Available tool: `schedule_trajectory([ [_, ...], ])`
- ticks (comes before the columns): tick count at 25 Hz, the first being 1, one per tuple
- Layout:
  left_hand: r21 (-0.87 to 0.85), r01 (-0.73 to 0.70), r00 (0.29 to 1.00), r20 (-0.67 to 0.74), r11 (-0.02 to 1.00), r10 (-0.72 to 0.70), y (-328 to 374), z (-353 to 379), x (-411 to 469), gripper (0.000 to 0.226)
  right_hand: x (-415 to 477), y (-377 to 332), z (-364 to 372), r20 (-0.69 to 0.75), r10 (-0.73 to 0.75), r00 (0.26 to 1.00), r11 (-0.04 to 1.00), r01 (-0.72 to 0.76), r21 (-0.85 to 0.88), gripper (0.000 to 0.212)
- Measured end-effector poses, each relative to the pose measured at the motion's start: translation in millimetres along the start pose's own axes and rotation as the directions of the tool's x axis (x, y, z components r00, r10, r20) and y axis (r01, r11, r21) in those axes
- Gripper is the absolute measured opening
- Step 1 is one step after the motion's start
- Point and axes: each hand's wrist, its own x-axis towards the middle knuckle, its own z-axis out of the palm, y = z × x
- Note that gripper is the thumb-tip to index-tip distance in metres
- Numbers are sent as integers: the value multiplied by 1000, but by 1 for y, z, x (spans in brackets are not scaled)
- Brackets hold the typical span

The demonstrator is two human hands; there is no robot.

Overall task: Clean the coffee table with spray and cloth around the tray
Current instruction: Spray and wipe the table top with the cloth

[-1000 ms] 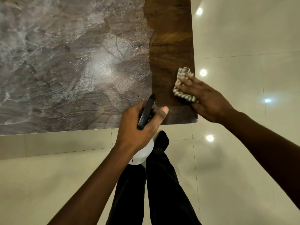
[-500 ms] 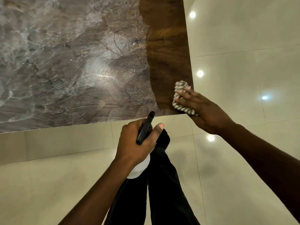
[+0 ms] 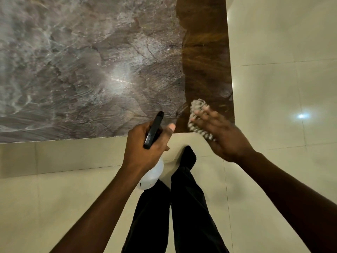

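Coffee table (image 3: 87,66): grey-brown marbled top with a dark wood-grain strip along its right edge, surface streaked with pale wipe smears and glare. Cloth (image 3: 197,118): bunched, grey-and-white striped, blurred, lying on the wood strip at the table's near right corner, partly over the near edge. Spray bottle (image 3: 152,173): white body, black trigger head, tilted, just off the near edge.

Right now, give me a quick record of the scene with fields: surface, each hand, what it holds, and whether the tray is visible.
surface: coffee table, grey marbled top with a brown wood strip along its right side, wipe streaks showing
left hand: gripping the spray bottle, black trigger head pointing at the table
right hand: pressing the striped cloth on the wood strip at the near right corner
tray: not in view
floor: glossy pale tiles
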Motion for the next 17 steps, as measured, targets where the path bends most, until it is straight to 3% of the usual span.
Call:
schedule_trajectory([
  [1,-17,2,1000,8,1000,-2,-2,-5,4,41,7,0,-3,-133,177,975,984,-170,59,62],
  [3,-31,-15,1000,10,999,15,-4,-15,13,37,38,-25,2,-298,505,810,862,-461,210,60],
  [4,-33,-23,1000,-2,999,23,-5,-18,16,36,55,-42,10,-314,576,755,817,-520,248,62],
  [5,-36,-33,999,-16,999,32,-4,-20,19,36,68,-59,20,-303,564,768,825,-509,245,65],
  [6,-40,-43,999,-27,998,42,-4,-22,20,36,76,-75,30,-266,484,833,873,-440,212,67],
  [8,-20,-49,998,-33,999,49,-1,-28,22,41,75,-96,45,-116,187,976,978,-173,119,68],
  [10,14,-53,998,-39,999,53,0,-35,22,44,63,-84,42,73,-111,991,993,108,45,68],
  [12,10,-31,998,-52,999,31,1,-42,23,42,54,-52,25,143,-195,970,980,197,2,69],
  [14,-24,2,1000,-29,1000,-3,2,-51,23,42,52,-23,9,-4,29,1000,1000,-29,2,67],
  [15,-34,2,1000,-7,999,-2,2,-53,24,41,57,-14,0,-123,212,969,977,-207,57,65],
  [17,-29,-27,999,35,999,28,0,-57,27,36,88,-19,-8,-268,552,790,832,-501,236,63],
])
